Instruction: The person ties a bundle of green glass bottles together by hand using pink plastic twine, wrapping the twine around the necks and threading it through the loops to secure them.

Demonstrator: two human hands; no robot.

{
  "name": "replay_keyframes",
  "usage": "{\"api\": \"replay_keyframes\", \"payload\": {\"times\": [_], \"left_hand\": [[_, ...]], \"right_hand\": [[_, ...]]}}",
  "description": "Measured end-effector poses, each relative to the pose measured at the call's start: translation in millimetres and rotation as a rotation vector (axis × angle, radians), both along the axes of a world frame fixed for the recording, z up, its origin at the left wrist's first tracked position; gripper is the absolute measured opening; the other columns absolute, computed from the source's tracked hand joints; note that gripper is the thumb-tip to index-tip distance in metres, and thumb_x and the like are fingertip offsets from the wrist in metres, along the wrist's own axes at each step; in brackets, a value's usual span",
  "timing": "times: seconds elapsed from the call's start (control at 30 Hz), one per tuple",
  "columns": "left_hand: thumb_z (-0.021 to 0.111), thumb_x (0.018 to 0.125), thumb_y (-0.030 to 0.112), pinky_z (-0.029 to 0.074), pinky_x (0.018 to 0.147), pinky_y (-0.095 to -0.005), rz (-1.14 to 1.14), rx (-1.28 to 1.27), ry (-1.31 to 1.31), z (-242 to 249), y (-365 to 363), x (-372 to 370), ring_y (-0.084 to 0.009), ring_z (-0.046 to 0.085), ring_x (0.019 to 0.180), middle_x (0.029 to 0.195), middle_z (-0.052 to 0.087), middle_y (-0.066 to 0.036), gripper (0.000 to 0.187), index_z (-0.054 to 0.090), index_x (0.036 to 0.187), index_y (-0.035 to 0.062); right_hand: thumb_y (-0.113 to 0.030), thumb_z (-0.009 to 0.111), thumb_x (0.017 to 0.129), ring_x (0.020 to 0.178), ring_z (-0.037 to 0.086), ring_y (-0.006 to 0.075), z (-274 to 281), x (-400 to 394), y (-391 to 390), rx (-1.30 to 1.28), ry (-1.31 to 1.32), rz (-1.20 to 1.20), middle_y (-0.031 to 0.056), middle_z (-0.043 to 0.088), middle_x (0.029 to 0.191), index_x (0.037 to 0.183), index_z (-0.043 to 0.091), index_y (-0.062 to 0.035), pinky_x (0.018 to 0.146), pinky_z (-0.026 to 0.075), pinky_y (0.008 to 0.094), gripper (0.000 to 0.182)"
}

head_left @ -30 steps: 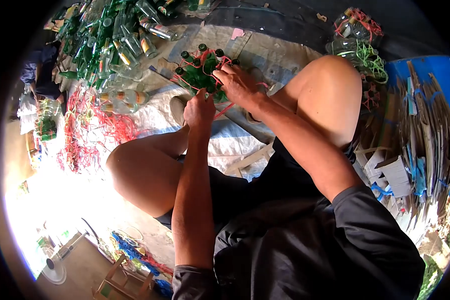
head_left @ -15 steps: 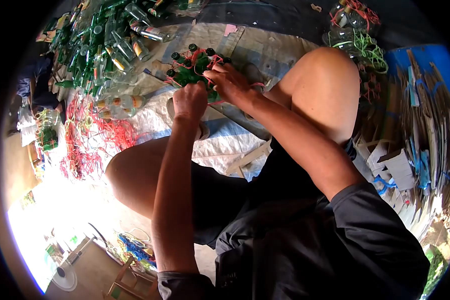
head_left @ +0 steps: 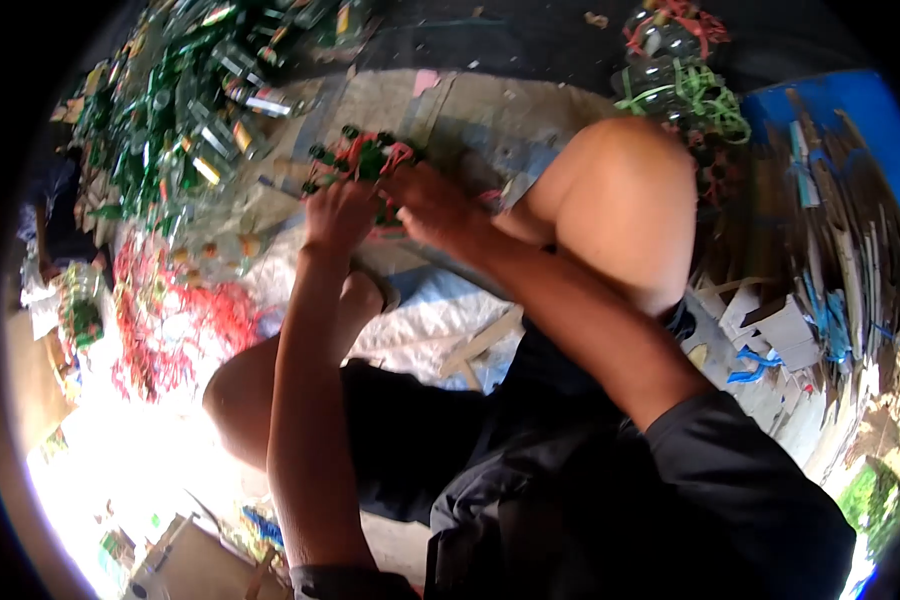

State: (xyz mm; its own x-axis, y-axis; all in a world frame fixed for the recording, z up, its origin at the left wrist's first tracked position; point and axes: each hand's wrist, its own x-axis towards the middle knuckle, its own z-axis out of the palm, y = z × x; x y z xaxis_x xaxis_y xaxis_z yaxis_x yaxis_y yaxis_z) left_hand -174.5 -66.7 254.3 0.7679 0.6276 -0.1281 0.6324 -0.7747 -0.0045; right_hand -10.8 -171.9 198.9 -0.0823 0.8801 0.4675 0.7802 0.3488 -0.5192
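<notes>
A bundle of green glass bottles (head_left: pixel 368 160) stands upright between my knees, with red plastic string wound around and between the necks. My left hand (head_left: pixel 340 212) is closed at the near left side of the bundle, on what seems to be the string; its fingertips are partly hidden. Against the near right side is my right hand (head_left: pixel 432 208), its fingers bent toward the bottles and blurred by motion, so what they hold cannot be made out. The bottles' lower parts are mostly hidden behind both hands.
Many loose bottles (head_left: pixel 205 110) lie in a heap at the upper left, above tangled red string (head_left: pixel 170 325). Tied bottles (head_left: pixel 680 90) stand at the upper right, near stacked flattened cardboard (head_left: pixel 835 220). Another person (head_left: pixel 58 215) is at the far left.
The whole view has shifted, so hands and bundle appear further left and slightly lower. My right hand has turned and sits lower against the bundle. My left hand stays closed beside it.
</notes>
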Motion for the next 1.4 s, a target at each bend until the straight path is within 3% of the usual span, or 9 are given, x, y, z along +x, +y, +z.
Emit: {"api": "replay_keyframes", "payload": {"times": [0.07, 0.13, 0.2, 0.47, 0.73, 0.87, 0.93, 1.07, 1.4], "left_hand": [[0.064, 0.092, 0.034, 0.057, 0.078, -0.0533, 0.012, 0.069, -0.161, -20.2, 1.8, -11.4, -0.0368, 0.072, 0.089, 0.092, 0.074, -0.013, 0.020, 0.076, 0.106, 0.0251], [0.066, 0.089, 0.032, 0.057, 0.076, -0.0545, 0.115, -0.032, -0.181, -16.4, 1.9, -8.3, -0.0398, 0.071, 0.086, 0.087, 0.074, -0.015, 0.017, 0.078, 0.093, 0.0201], [0.065, 0.090, 0.030, 0.055, 0.075, -0.0571, 0.284, -0.145, -0.191, 1.8, -7.1, 2.3, -0.0449, 0.070, 0.087, 0.088, 0.073, -0.020, 0.020, 0.077, 0.089, 0.0132], [0.064, 0.093, 0.035, 0.054, 0.074, -0.0588, 0.477, -0.136, -0.202, -4.4, -29.4, -5.5, -0.0471, 0.069, 0.085, 0.089, 0.073, -0.021, 0.024, 0.077, 0.091, 0.0151], [0.074, 0.089, 0.032, 0.055, 0.068, -0.0457, 0.829, -0.294, -0.610, -23.3, -59.6, -16.9, -0.0335, 0.074, 0.079, 0.085, 0.076, -0.016, 0.022, 0.081, 0.092, 0.0117], [0.074, 0.092, 0.041, 0.055, 0.068, -0.0425, 0.799, -0.184, -0.703, -32.9, -72.6, -22.6, -0.0312, 0.074, 0.075, 0.076, 0.076, -0.013, 0.033, 0.082, 0.094, 0.0083], [0.077, 0.089, 0.044, 0.056, 0.070, -0.0401, 0.857, -0.278, -0.833, -50.3, -72.5, -31.4, -0.0293, 0.074, 0.074, 0.077, 0.077, -0.013, 0.039, 0.082, 0.096, 0.0055], [0.078, 0.088, 0.021, 0.050, 0.074, -0.0305, 1.067, -0.687, -1.099, -62.3, -77.9, -40.9, -0.0163, 0.065, 0.082, 0.090, 0.073, -0.007, 0.026, 0.076, 0.102, -0.0009], [0.073, 0.085, 0.017, 0.053, 0.066, -0.0291, 1.104, -0.671, -1.179, -67.5, -78.3, -37.2, -0.0129, 0.068, 0.072, 0.077, 0.075, -0.008, 0.022, 0.079, 0.096, -0.0013]], "right_hand": [[-0.002, 0.074, 0.070, 0.117, 0.056, 0.0358, -10.0, -0.1, 4.1, 0.065, 0.053, -0.005, 0.0111, 0.063, 0.125, 0.129, 0.065, -0.0096, 0.098, 0.049, 0.0469, 0.060], [-0.003, 0.071, 0.076, 0.115, 0.057, 0.0364, 8.6, -2.0, -1.0, -0.135, 0.135, -0.069, 0.0080, 0.063, 0.125, 0.127, 0.067, -0.0161, 0.095, 0.053, 0.0469, 0.053], [-0.003, 0.069, 0.080, 0.112, 0.059, 0.0356, 24.5, -3.0, -3.7, -0.184, 0.139, -0.123, 0.0068, 0.063, 0.122, 0.125, 0.068, -0.0158, 0.093, 0.055, 0.0447, 0.047], [-0.003, 0.067, 0.082, 0.109, 0.061, 0.0319, 17.7, -2.3, -4.9, -0.217, 0.083, -0.137, 0.0042, 0.065, 0.114, 0.123, 0.070, -0.0120, 0.089, 0.056, 0.0428, 0.042], [-0.002, 0.066, 0.083, 0.112, 0.060, 0.0358, 16.8, -1.2, -3.5, -0.082, 0.160, -0.098, 0.0078, 0.066, 0.117, 0.122, 0.070, -0.0153, 0.093, 0.053, 0.0450, 0.041], [-0.009, 0.064, 0.087, 0.110, 0.061, 0.0360, 23.5, -1.7, -3.7, -0.154, 0.161, -0.086, 0.0082, 0.065, 0.115, 0.109, 0.069, -0.0158, 0.092, 0.054, 0.0467, 0.024], [-0.001, 0.073, 0.080, 0.110, 0.061, 0.0360, 21.4, -3.7, -2.8, -0.172, 0.170, -0.085, 0.0074, 0.066, 0.113, 0.121, 0.069, -0.0158, 0.093, 0.053, 0.0451, 0.044], [0.000, 0.074, 0.080, 0.110, 0.059, 0.0375, 22.9, -2.2, -2.5, -0.237, 0.171, -0.027, 0.0120, 0.065, 0.117, 0.128, 0.066, -0.0086, 0.098, 0.050, 0.0466, 0.049], [-0.005, 0.073, 0.083, 0.115, 0.060, 0.0379, 40.0, -4.6, 7.2, -0.317, -0.028, -0.030, 0.0133, 0.065, 0.120, 0.132, 0.064, -0.0107, 0.098, 0.051, 0.0469, 0.050]]}}
